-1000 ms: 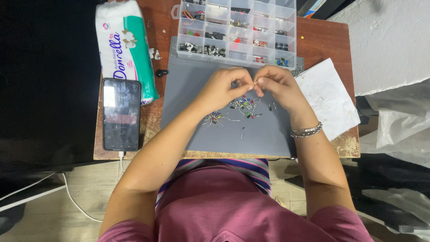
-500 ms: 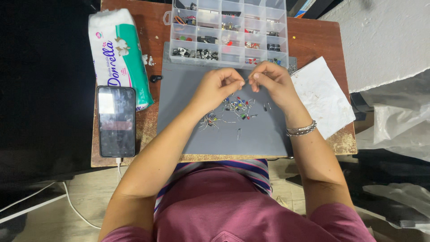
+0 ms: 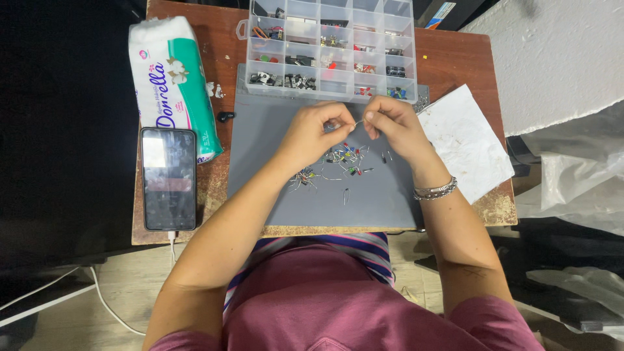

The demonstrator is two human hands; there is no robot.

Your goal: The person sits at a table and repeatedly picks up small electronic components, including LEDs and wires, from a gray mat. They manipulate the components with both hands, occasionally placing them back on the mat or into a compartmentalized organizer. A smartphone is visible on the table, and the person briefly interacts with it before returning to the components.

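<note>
My left hand and my right hand meet above a grey mat, fingertips pinched on the two ends of a small thin-leaded component. Under and just in front of the hands lies a loose pile of small coloured electronic parts with wire legs. A silver bracelet circles my right wrist. A clear compartment box with sorted small parts stands at the far edge of the mat.
A wrapped pack of tissue paper lies at the left. A black phone on a charging cable sits at the table's left front. A white sheet of paper lies right of the mat. The wooden table ends close on all sides.
The view has shifted slightly; the hands stay together over the pile, still pinching the small component, with only small finger movements.
</note>
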